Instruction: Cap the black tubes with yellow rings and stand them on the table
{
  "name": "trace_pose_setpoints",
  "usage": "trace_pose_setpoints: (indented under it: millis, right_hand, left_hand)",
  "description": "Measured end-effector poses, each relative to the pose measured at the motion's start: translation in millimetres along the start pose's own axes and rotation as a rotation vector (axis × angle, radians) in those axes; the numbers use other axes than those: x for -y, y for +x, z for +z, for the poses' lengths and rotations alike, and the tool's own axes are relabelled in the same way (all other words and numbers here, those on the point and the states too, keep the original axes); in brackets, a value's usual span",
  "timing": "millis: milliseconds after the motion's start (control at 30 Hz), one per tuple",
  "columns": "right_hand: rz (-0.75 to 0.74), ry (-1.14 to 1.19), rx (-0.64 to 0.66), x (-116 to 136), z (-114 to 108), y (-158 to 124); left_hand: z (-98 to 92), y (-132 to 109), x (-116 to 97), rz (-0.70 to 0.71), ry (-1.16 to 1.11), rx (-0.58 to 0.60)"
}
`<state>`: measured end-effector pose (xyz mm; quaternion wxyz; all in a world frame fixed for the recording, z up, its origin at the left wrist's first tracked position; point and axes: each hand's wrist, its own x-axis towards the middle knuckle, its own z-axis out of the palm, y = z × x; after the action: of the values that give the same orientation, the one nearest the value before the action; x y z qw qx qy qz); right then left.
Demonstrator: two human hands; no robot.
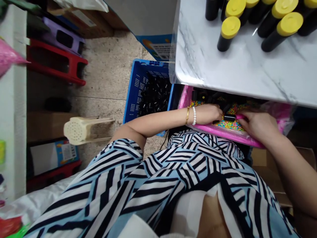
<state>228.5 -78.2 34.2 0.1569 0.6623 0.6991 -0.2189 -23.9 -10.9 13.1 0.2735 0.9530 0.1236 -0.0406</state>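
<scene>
Over a pink tray (220, 133) filled with small multicoloured beads (229, 125), my two hands meet. My left hand (210, 113), with a gold bangle and a white bead bracelet at its wrist, is closed at one end of a short black tube (229, 117). The fingers of my right hand (260, 125) pinch a small bright pink piece (239, 116) against the tube's other end. Its exact kind is hidden by the fingers. Dark items at the tray's back lie in the table's shadow.
Black bottles with yellow caps (230, 28) stand on the marbled white table (198, 62) above the tray. A blue crate (128, 99) of small black parts is on the floor at left. Beyond it are a cream stool (76, 130) and a red stool (56, 62).
</scene>
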Motion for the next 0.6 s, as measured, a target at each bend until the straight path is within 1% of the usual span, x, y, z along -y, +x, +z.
trace_pose_setpoints:
  millis: [100, 167, 300, 367, 467, 500, 533, 600]
  right_hand:
    - [0.013, -0.076, 0.003, -7.8, -3.6, -6.4]
    - [0.023, -0.116, 0.0, -8.0, -7.7, -9.5]
    - [-0.041, -0.142, -0.109, 5.2, -17.9, -12.6]
    - [-0.033, -0.156, -0.131, 10.0, -22.7, -12.4]
    - [0.102, -0.236, -0.056, 5.0, -25.5, -11.5]
    - [0.126, -0.255, -0.025, 1.3, -24.6, -11.6]
    - [0.121, -0.262, 0.003, -2.4, -22.7, -12.0]
    - [0.046, -0.257, 0.051, -6.8, -16.9, -14.3]
  left_hand:
    - [-6.5, -12.1, 7.6, -0.034, -0.276, -0.07]
    - [-9.9, -19.6, 10.0, -0.074, -0.406, -0.114]
    - [-12.9, -27.1, 7.9, -0.091, -0.568, -0.171]
    - [-13.3, -28.7, 6.4, -0.086, -0.664, -0.195]
    - [-12.5, -31.1, 6.0, -0.046, -0.856, -0.2]
    - [-11.7, -31.9, 5.8, -0.035, -0.91, -0.2]
    - [-10.8, -32.6, 5.2, -0.034, -0.931, -0.206]
    - [-9.7, -33.5, 1.3, -0.052, -0.858, -0.244]
